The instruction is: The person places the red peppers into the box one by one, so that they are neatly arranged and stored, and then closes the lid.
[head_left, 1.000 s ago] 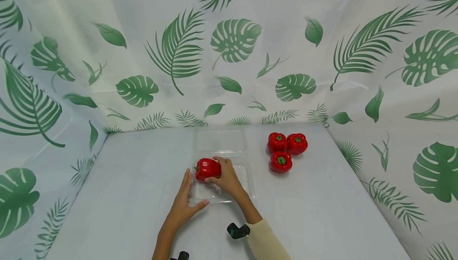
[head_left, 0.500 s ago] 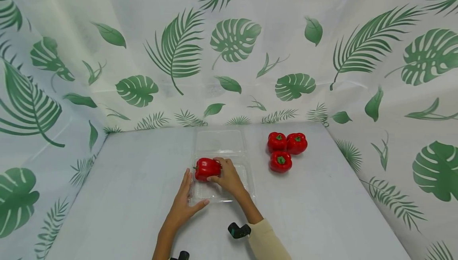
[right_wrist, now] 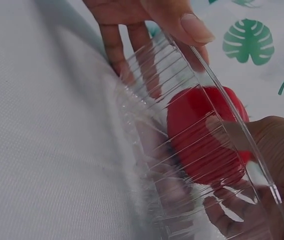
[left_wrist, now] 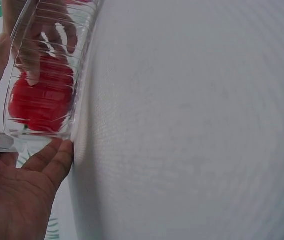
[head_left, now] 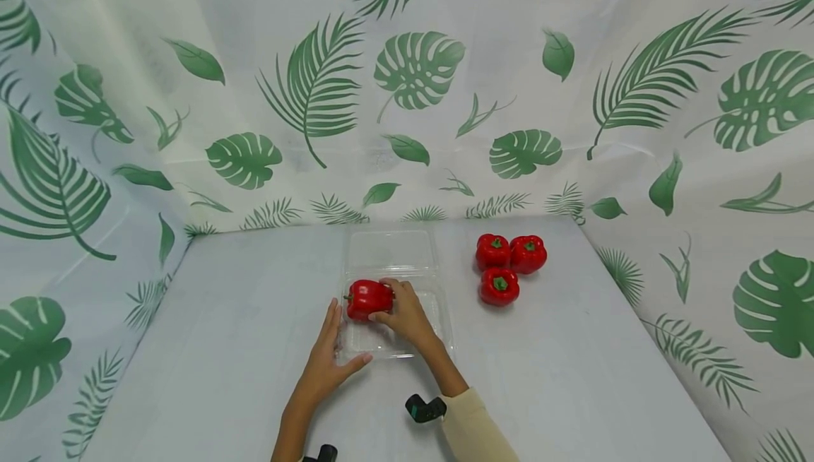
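In the head view, my right hand (head_left: pixel 407 317) grips a red bell pepper (head_left: pixel 369 299) by its base end, thumb on the near side and fingers on the far side. The pepper lies on its side at the left part of a clear plastic clamshell box (head_left: pixel 388 342), its green stem pointing left. My left hand (head_left: pixel 321 370) stands along the box's left wall, fingers extended and thumb spread toward the front edge. Through the clear wall in the left wrist view, the pepper (left_wrist: pixel 42 102) shows low in the box, with the left fingertips (left_wrist: pixel 64 150) at its corner.
The box's lid (head_left: pixel 391 250) lies folded back, away from the person. Three more red bell peppers (head_left: pixel 499 287) stand grouped to the right of the box, stems up. A leaf-printed sheet (head_left: pixel 407 95) walls the white table (head_left: pixel 572 377) at the back and sides.
My right thumb has slid slightly to the right along the pepper. The left hand, the box and the other peppers stay where they were.
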{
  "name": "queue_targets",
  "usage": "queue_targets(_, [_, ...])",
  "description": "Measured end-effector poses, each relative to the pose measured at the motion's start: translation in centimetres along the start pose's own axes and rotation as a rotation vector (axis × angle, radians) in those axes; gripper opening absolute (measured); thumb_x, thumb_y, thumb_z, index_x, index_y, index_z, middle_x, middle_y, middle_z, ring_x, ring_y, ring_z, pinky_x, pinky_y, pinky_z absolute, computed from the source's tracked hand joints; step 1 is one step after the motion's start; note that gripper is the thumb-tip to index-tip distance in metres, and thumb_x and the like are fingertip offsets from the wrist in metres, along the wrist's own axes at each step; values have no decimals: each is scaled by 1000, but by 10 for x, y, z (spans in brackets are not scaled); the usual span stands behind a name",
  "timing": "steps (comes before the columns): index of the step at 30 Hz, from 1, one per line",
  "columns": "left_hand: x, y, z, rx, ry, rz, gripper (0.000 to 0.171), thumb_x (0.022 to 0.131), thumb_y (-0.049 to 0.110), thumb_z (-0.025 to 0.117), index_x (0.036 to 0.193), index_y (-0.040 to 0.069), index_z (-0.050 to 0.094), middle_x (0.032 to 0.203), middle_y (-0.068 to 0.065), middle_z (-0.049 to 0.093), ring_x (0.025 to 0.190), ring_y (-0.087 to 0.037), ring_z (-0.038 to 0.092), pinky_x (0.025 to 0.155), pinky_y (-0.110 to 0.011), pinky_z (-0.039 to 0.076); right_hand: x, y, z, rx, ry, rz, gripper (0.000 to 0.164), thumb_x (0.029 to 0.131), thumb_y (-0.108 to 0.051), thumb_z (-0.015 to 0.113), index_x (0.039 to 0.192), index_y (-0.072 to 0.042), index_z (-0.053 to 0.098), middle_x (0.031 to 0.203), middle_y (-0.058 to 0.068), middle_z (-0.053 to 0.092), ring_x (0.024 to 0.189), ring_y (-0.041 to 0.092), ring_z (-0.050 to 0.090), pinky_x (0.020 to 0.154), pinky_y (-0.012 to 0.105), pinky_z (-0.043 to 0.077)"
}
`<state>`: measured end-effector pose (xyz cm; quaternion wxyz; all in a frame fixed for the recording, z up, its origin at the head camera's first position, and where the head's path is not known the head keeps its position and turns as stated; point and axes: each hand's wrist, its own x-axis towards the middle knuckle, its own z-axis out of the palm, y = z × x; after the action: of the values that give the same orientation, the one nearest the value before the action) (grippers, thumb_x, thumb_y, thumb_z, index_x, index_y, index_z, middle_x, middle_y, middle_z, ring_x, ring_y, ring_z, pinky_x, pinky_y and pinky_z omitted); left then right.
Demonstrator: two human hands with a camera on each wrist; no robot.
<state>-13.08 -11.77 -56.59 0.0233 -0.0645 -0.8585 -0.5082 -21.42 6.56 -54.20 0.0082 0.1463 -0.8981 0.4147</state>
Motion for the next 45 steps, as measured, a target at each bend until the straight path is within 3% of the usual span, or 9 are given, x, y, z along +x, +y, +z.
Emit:
queue_targets(13, [-1, 2, 0, -2, 3, -2, 107, 77, 40, 81, 158, 16, 16, 166, 0, 9, 148, -36, 26, 102, -54, 45, 1, -1, -1, 27, -13, 19, 74, 75, -19, 85, 139, -8, 49, 124, 19, 56, 116, 33, 58, 101, 51, 51])
queue_targets(27, [-1, 0, 2, -2, 7, -2, 105, 78, 39, 81, 158, 16, 16, 166, 0, 8, 148, -36, 24, 103, -53, 43, -7, 0, -11, 44, -10, 6, 76, 76, -21, 84, 140, -6, 47, 123, 22, 54, 111, 35, 60, 94, 48, 56])
queue_targets(41, [-1, 2, 2, 1, 12, -15, 107, 77, 35, 82, 158, 17, 15, 166, -1, 9, 149, -35, 24, 103, -53, 43, -16, -15, -41, -171, -39, 114, 80, 77, -31, 83, 144, -12, 44, 131, 19, 54, 116, 32, 58, 93, 52, 55])
queue_targets(45, [-1, 2, 2, -6, 10, -20, 107, 77, 35, 82, 158, 17, 15, 166, -1, 9, 149, -35, 24, 103, -53, 43, -18, -16, -51, -199, 19, 128, 75, 79, -32, 81, 143, -14, 46, 130, 16, 56, 116, 30, 60, 92, 50, 56])
